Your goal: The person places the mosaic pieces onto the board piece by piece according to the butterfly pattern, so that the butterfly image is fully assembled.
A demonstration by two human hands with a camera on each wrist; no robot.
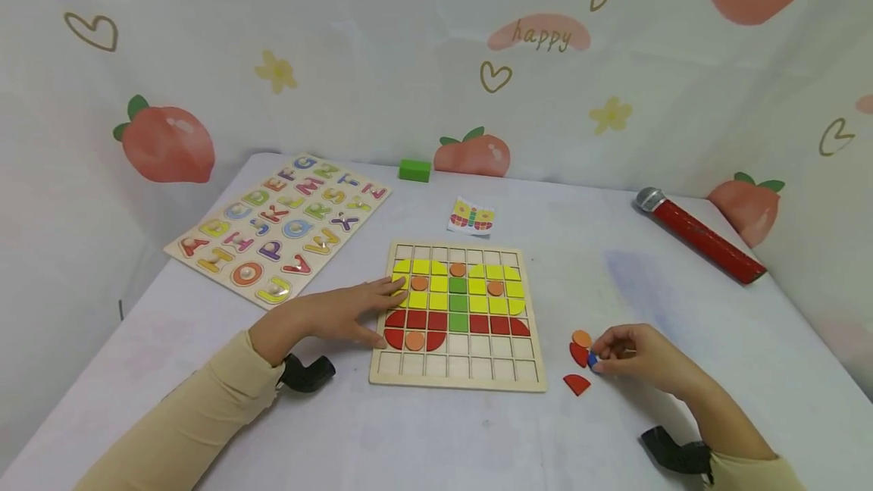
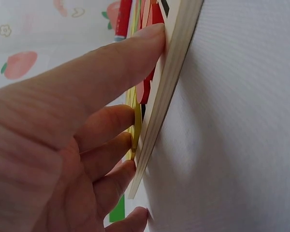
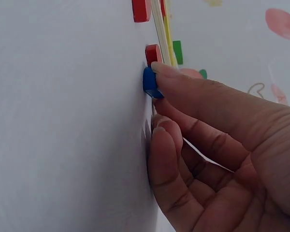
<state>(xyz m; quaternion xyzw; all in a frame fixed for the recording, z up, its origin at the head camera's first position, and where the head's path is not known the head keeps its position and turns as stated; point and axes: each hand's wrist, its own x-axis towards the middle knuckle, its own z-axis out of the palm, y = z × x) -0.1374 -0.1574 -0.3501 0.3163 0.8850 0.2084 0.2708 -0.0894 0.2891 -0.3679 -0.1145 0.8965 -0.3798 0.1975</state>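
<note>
A wooden grid board (image 1: 487, 383) lies on the table, with yellow, red, green and orange pieces set in a butterfly pattern. My left hand (image 1: 327, 315) rests on the board's left edge, its fingers stretched out and the thumb on the rim. To the right of the board, my right hand (image 1: 644, 358) pinches a small blue piece (image 3: 149, 81) between thumb and index finger, down at the table surface. Close beside it are an orange disc (image 1: 582, 337) and two red quarter-round pieces, one red piece (image 1: 577, 355) by the disc and another red piece (image 1: 577, 384) nearer me.
Behind the board lies a card (image 1: 472, 216) printed with a butterfly. An alphabet puzzle board (image 1: 225, 283) is at the back left, a green block (image 1: 414, 170) at the rear edge, and a red microphone (image 1: 705, 239) at the back right.
</note>
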